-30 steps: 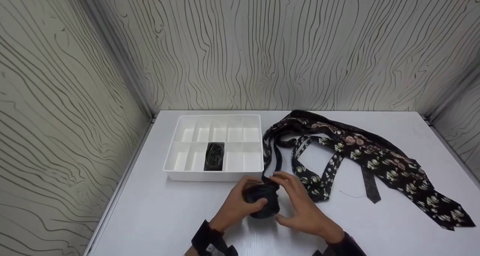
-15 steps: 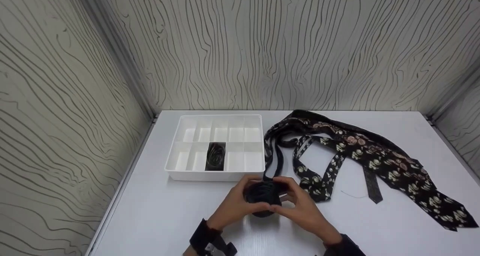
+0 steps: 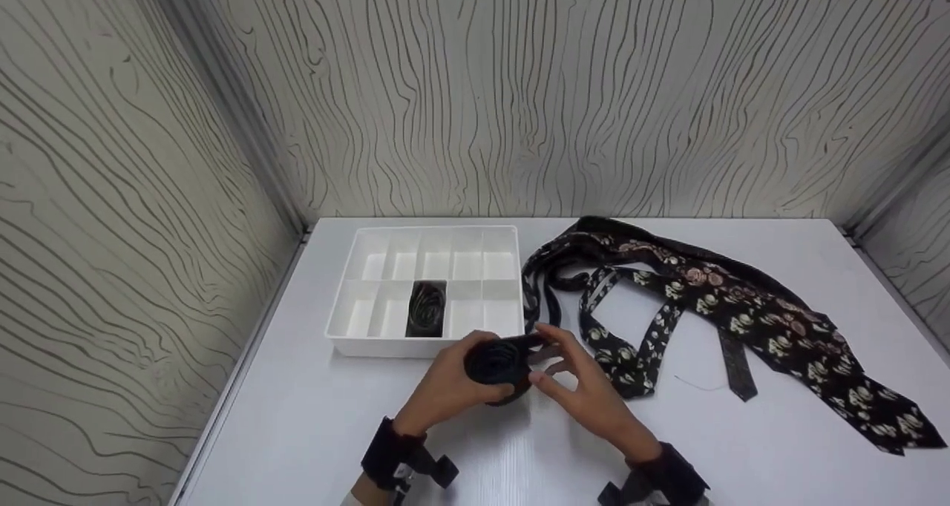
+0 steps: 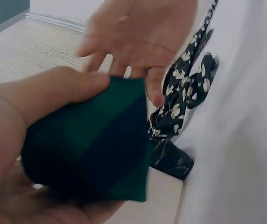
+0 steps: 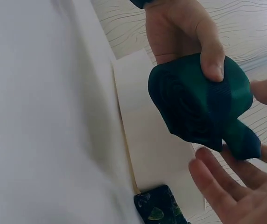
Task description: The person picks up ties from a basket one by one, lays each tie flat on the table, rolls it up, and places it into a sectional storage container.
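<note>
My left hand [image 3: 449,383] grips a rolled necktie [image 3: 493,361], green and navy striped, with its coil facing up in the head view. The thumb lies across the roll's outer side in the right wrist view. A short loose end [image 5: 243,140] sticks out from the coil toward my right hand [image 3: 586,387]. That hand's fingers are spread and gently bent, with fingertips right at the loose end and the thumb apart below it. In the left wrist view, the striped outer face of the roll fills the middle, and the right palm is behind it.
A white divided tray [image 3: 423,348] stands behind the left hand; one front compartment holds a dark rolled necktie [image 3: 426,309]. Several unrolled dark neckties, including a floral necktie [image 3: 742,320], sprawl across the right of the white table [image 3: 274,409]. Patterned walls [image 3: 475,98] enclose the back and sides.
The roll has moved left and slightly back in my left hand, its coil turned up. My right hand held its side half a second ago; now its fingers are spread at the loose end.
</note>
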A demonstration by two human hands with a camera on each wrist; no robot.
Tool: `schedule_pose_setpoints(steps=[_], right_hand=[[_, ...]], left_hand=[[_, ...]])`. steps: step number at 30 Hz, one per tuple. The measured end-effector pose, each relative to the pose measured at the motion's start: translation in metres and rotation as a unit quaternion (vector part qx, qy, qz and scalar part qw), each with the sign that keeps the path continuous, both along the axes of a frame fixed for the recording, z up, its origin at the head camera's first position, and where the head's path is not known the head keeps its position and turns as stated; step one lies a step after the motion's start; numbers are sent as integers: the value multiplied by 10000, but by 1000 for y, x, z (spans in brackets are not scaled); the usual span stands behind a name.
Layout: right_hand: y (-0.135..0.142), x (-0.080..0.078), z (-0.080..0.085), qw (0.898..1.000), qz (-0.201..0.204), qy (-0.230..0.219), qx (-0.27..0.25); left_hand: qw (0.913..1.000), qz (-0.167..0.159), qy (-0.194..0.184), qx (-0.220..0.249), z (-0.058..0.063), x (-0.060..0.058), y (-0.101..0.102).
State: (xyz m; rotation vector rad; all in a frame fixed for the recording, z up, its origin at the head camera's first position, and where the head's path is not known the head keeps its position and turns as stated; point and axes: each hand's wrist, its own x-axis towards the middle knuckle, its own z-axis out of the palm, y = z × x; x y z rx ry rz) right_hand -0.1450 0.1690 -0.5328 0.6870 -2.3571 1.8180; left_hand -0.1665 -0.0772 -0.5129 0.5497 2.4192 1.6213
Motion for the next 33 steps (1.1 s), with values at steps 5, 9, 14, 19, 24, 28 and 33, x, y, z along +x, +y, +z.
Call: schedule_pose_setpoints(steps=[5,9,14,19,24,28,33], right_hand=[[-7,-17,2,9969,-751,-230,-23],[-14,-33,1,9916,-1230,-368,156],[-24,-50,-5,9851,-1484,-637,588],[-33,-60,-9,9816,-1543,-666,910],[-39,-64,-7,9816,-1520,-586,1001],[-40,-63,-7,9820,-1516,-555,984],[-41,-63,-9,9813,-1553,-581,981]], left_hand=[[9966,719,365,192,9,-8,0],[9884,1404,505,278,17,-18,2],[9741,2173,617,44,23,-38,8],[9570,2779,702,-442,22,-58,16],[9375,3233,1022,-779,14,-71,16],[9263,3412,1273,-961,7,-75,16],[9084,3493,1667,-1580,0,-75,22]])
